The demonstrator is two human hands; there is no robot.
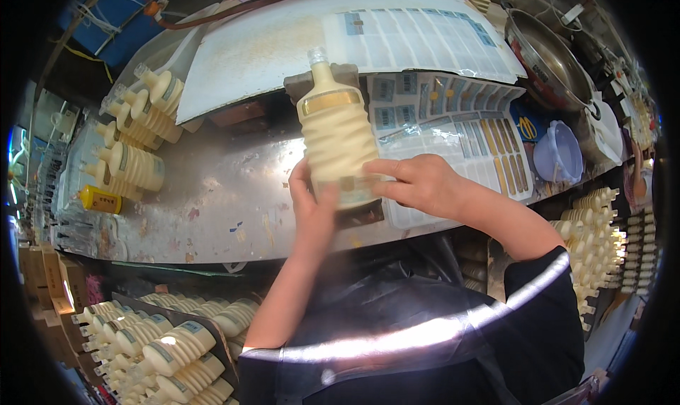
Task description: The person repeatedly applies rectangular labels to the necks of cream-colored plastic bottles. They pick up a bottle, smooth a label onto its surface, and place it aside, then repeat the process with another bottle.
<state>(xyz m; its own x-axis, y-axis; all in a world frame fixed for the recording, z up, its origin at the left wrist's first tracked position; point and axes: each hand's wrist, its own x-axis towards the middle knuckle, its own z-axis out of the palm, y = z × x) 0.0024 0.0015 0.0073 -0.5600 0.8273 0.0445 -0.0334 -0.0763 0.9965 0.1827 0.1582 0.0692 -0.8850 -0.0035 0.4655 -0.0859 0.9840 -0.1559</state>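
Note:
A cream bottle (338, 139) with wavy ridges, a gold band and a clear neck lies in front of me, neck pointing away, its shoulder on a dark block (296, 86). My left hand (312, 205) is closed round the left side of its base; motion smears some fingers. Across the lower end of the bottle runs a small blue-grey label (353, 183). The thumb and fingers of my right hand (427, 184) are closed at the right edge of that label, against the bottle's side.
Label sheets (453, 143) cover the right of the metal worktop (212, 221), below a white board (241, 58). Cream bottles (134, 168) lie stacked at left beside a yellow container (100, 199); more bottles (177, 348) fill crates below. A lilac bucket (558, 153) and metal pan (549, 54) stand right.

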